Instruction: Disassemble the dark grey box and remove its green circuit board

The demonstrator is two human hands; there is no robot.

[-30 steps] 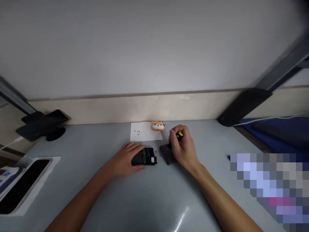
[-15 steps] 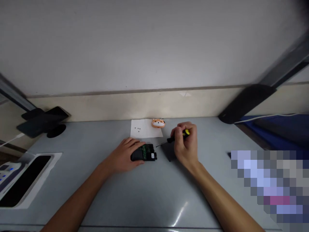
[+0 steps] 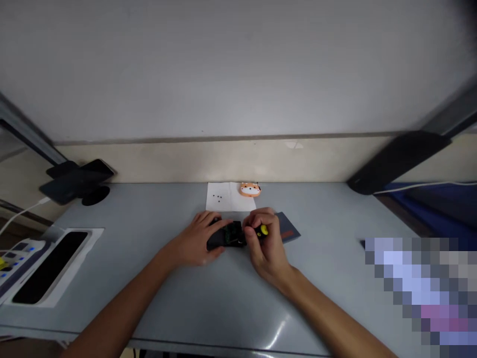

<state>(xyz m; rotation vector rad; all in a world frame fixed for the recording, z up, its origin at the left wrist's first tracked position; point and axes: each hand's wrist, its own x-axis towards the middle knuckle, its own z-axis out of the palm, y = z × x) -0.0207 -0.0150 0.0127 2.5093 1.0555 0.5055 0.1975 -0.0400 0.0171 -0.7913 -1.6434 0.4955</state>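
Observation:
My left hand (image 3: 196, 242) is closed around the left end of a small black electronic device (image 3: 231, 233), which lies on the grey table. Part of a green circuit board shows in its open face. In my right hand (image 3: 269, 251) is a screwdriver (image 3: 262, 230) with a black and yellow handle, held at the device's right end. Fingers hide its tip, so contact with the device cannot be made out. Behind the device, several tiny dark screws (image 3: 219, 197) lie on a white sheet of paper (image 3: 236, 204). A flat dark grey piece (image 3: 287, 224) lies beyond my right hand.
An orange animal-faced case (image 3: 249, 189) sits on the paper's right side. At left are a phone (image 3: 52, 268) on white paper, a power strip (image 3: 22, 261) and a device on a stand (image 3: 80, 180). A black stand (image 3: 398, 161) rises at the back right.
My right hand has moved left with the screwdriver, from beside the device to its right end. The flat grey piece now shows more fully. The view has shifted slightly.

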